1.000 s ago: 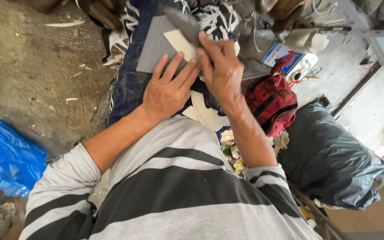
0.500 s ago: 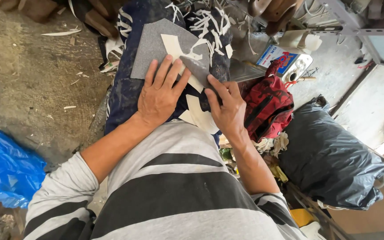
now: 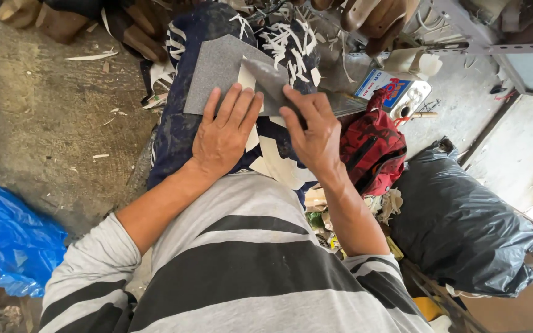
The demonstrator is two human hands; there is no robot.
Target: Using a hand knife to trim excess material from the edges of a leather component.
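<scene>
Cutting step, by the look of it. Left hand (image 3: 223, 132) flat on grey sheet (image 3: 214, 77), fingers spread open, pinning it on the lap. Right hand (image 3: 316, 132) gripping a blade (image 3: 266, 77), fingers closed, at sheet's right edge. Next: steady pull along that edge. Room tight right of sheet: red bag (image 3: 374, 148), black sack (image 3: 464, 222); floor (image 3: 50, 123) left.

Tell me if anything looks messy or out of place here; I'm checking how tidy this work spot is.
Yes. Pale offcut strips lie scattered over the dark patterned cloth beyond the grey sheet under the left hand, and more scraps litter the floor. The right hand pinches a grey piece.
</scene>
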